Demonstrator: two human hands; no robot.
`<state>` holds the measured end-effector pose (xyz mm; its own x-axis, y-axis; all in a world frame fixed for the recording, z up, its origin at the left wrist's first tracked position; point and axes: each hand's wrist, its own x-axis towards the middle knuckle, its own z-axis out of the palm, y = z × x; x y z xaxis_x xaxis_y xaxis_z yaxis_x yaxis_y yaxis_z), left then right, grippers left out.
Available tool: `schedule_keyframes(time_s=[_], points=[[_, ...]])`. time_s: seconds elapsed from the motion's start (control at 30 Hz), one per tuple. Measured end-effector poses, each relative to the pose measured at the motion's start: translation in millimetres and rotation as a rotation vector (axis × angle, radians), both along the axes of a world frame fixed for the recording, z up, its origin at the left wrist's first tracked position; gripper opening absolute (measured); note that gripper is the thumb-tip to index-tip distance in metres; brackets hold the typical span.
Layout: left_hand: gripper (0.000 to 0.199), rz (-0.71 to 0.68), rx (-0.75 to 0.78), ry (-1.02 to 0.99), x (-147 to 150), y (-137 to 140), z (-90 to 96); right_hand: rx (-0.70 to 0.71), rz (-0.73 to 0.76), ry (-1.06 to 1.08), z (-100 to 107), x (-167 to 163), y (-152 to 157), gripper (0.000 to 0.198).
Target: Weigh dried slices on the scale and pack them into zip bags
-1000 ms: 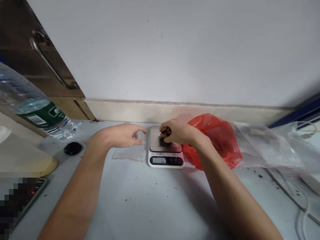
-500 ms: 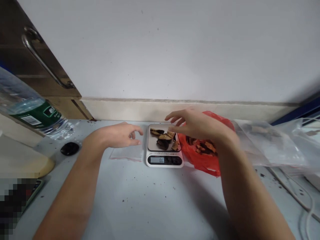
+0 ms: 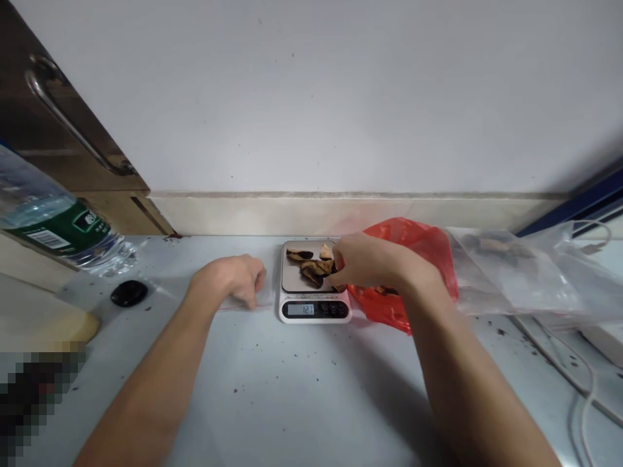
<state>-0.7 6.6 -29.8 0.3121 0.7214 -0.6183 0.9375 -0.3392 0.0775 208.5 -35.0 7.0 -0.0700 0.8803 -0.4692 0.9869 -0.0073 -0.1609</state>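
Observation:
A white digital scale (image 3: 315, 318) stands in the middle, its display seeming to read 12.7. Several dried, curled, brown peel-like pieces (image 3: 314, 269) lie on its plate. My right hand (image 3: 367, 259) reaches over the plate's right side, thumb and fingers closing round pieces there; its fingertips are partly hidden. Left of the scale, my left hand (image 3: 233, 279) has curled fingers pointing down onto a flat clear zip bag (image 3: 265, 298), pinching at it. Beneath my right wrist, a red plastic bag (image 3: 389, 318) holds more dried pieces.
Clear plastic bags (image 3: 525, 272) lie at the right, near white cables (image 3: 579, 383). A water bottle (image 3: 63, 227) and a black oval object (image 3: 129, 293) are at the left. A wall (image 3: 311, 117) rises behind; dark crumbs dot the table (image 3: 272, 415).
My right hand has lowered from above the plate onto the pieces. My left hand has come down to the zip bag with fingers curling in. The display went from 0.0 to about 12.7.

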Motion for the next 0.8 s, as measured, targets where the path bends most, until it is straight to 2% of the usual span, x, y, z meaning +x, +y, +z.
schedule_keyframes(time_s=[0.07,0.13,0.23,0.33,0.43,0.6,0.7,0.8], points=[[0.02,0.001,-0.021,-0.028,-4,1,2.4,-0.015,0.026,0.002,-5,-5,4,0.004],[0.026,0.014,-0.033,-0.032,-8,3,5.5,-0.033,0.031,0.04,-7,-6,6,0.007],[0.032,0.03,-0.037,-0.061,-16,5,11.4,-0.034,-0.008,0.113,-2,2,4,0.01],[0.031,0.038,-0.021,-0.142,-24,7,19.5,0.039,-0.063,0.155,9,19,-3,0.011],[0.035,0.054,0.07,-0.22,-31,8,27.8,0.113,-0.1,0.177,17,43,-8,0.016],[0.045,0.068,0.123,-0.29,-36,6,32.2,0.142,-0.045,0.336,16,64,-4,0.021],[0.045,0.04,0.132,-0.288,-35,5,30.8,0.148,0.03,0.411,13,56,0,0.024],[0.043,0.031,0.132,-0.268,-32,4,30.5,0.137,0.108,0.34,13,44,1,0.022]])
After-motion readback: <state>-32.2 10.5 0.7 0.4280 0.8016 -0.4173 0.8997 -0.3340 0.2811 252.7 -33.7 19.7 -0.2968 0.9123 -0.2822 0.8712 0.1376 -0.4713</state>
